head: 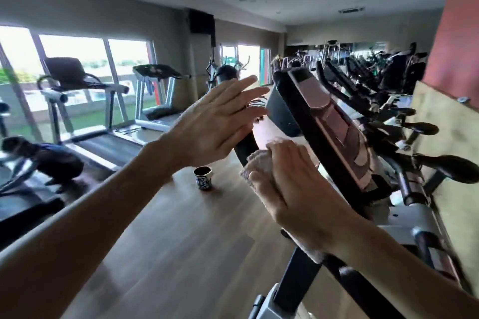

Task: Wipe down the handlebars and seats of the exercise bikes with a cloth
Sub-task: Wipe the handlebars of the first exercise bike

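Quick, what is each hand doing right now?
Left hand: open, fingers straight, holding nothing.
Right hand: open, flat, pressing the cloth against the bike.

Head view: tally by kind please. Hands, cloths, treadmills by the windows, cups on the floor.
Hands: 2, the left hand open in the air and the right hand pressing flat on the cloth
Cloths: 1, the cloth
Treadmills: 2, the left treadmill and the right treadmill
Cups: 1, the cup
Total: 6
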`<state>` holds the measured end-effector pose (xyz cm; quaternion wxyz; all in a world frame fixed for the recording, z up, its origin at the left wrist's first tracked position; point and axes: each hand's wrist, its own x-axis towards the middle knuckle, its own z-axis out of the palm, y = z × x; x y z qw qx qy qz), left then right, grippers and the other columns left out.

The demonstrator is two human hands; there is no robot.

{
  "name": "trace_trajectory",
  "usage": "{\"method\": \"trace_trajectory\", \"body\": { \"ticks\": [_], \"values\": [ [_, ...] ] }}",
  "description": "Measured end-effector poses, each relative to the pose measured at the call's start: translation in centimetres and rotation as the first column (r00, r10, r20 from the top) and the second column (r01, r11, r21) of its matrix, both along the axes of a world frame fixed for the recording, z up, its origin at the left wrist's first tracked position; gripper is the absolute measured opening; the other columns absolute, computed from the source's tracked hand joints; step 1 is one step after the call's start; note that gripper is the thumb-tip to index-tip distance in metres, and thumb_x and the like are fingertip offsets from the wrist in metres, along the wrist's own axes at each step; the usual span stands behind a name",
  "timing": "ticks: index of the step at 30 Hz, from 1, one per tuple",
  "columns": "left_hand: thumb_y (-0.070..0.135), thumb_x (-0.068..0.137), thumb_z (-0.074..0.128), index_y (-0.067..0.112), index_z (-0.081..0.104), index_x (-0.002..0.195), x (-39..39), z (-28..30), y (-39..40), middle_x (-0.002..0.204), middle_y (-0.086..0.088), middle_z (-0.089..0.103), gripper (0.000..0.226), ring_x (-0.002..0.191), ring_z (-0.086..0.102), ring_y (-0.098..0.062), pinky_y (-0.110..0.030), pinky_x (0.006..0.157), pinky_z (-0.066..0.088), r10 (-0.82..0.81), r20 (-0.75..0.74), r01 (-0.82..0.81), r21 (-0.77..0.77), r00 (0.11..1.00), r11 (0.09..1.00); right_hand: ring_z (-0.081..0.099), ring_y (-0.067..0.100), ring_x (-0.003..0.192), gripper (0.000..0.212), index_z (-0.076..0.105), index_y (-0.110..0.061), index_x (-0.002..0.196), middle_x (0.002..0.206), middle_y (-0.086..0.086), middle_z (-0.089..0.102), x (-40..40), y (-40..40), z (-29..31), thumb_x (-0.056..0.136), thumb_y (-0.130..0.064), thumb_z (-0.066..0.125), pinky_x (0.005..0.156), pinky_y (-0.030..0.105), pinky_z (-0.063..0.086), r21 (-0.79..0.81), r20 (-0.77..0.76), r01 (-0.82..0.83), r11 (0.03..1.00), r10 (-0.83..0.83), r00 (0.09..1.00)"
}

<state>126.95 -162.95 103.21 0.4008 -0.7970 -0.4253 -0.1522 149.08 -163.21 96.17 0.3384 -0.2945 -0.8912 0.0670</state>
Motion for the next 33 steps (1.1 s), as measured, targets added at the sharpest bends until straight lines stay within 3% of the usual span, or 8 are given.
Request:
{"method": "trace_trajectory", "body": {
  "ticks": [6,10,15,18,20,24,30,33],
  "values": [
    [0.037,0.112,0.032,0.017,0.053,0.149,-0.3,1.0,-0.6,0.167,-0.014,0.026,0.047,0.157,0.008,-0.040,-0.055,0.127,0.004,0.078,-0.071,-0.071,0.088,0.994,0.994,0.037,0.008,0.144,0.097,0.014,-0.025,0.156,0.160,-0.012,0.028,3.4,-0.3,-0.8,0.080,-0.082,0.034,0.113,0.038,0.041,-0.219,0.081,-0.022,0.975,0.041,0.996],
    [0.038,0.112,0.028,0.020,0.050,0.151,-0.2,1.2,-0.2,0.168,-0.013,0.024,0.048,0.158,0.001,-0.037,-0.053,0.127,-0.004,0.128,-0.086,-0.123,0.062,0.988,0.990,0.021,0.016,0.153,0.090,0.009,-0.010,0.161,0.168,0.006,0.017,0.0,0.7,0.7,0.095,-0.065,0.037,0.121,0.028,0.023,-0.144,0.066,0.007,0.990,0.002,0.998],
    [0.041,0.112,0.025,0.023,0.049,0.151,-0.2,1.8,-0.6,0.167,-0.009,0.029,0.050,0.158,0.004,-0.035,-0.051,0.127,-0.006,0.167,-0.129,-0.164,0.038,0.977,0.986,0.043,0.032,0.139,0.077,0.024,-0.002,0.152,0.156,0.018,0.034,-3.4,2.6,2.3,0.100,-0.057,0.042,0.105,0.039,0.040,-0.159,-0.038,-0.045,0.986,0.039,0.999],
    [0.041,0.112,0.022,0.020,0.050,0.151,0.0,1.7,-0.9,0.165,-0.011,0.032,0.052,0.158,0.008,-0.036,-0.053,0.127,-0.002,0.180,-0.138,-0.173,0.064,0.974,0.983,0.043,0.031,0.142,0.087,0.007,-0.004,0.159,0.166,0.015,0.022,-1.4,1.8,1.0,0.099,-0.055,0.046,0.103,0.037,0.043,-0.149,0.005,-0.054,0.987,0.056,0.998],
    [0.041,0.112,0.023,0.019,0.051,0.150,0.1,1.5,-0.9,0.164,-0.012,0.034,0.052,0.158,0.009,-0.037,-0.054,0.128,0.001,0.191,-0.149,-0.181,0.078,0.970,0.980,0.023,0.023,0.154,0.095,-0.007,-0.005,0.160,0.171,0.012,0.005,0.4,1.1,-0.2,0.099,-0.055,0.047,0.116,0.025,0.027,-0.112,0.087,-0.044,0.993,0.053,0.995],
    [0.039,0.113,0.028,0.020,0.056,0.145,-0.1,1.5,-0.6,0.161,-0.010,0.039,0.047,0.158,0.009,-0.034,-0.055,0.127,0.002,0.161,-0.116,-0.154,0.071,0.980,0.986,0.007,0.012,0.157,0.102,-0.011,-0.009,0.161,0.172,0.005,-0.007,2.9,0.1,-1.4,0.096,-0.058,0.050,0.110,0.008,0.008,-0.138,0.149,-0.003,0.990,0.023,0.989],
    [0.037,0.112,0.032,0.022,0.059,0.141,-0.2,1.2,-0.1,0.160,-0.009,0.041,0.043,0.158,0.010,-0.032,-0.054,0.127,0.002,0.119,-0.075,-0.115,0.064,0.990,0.991,-0.006,0.019,0.158,0.098,-0.009,-0.002,0.159,0.170,0.014,-0.009,-1.2,1.5,1.2,0.095,-0.059,0.037,0.124,0.022,0.001,-0.136,0.078,-0.021,0.990,0.032,0.996],
    [0.038,0.112,0.030,0.020,0.060,0.139,-0.4,1.1,-0.4,0.160,-0.008,0.041,0.044,0.158,0.012,-0.031,-0.053,0.128,0.004,0.122,-0.076,-0.116,0.077,0.990,0.990,0.010,0.027,0.157,0.104,-0.002,-0.001,0.160,0.170,0.016,0.004,-2.4,1.8,2.4,0.088,-0.067,0.032,0.126,0.034,0.015,-0.171,0.001,-0.076,0.982,0.078,0.997]
  ]
}}
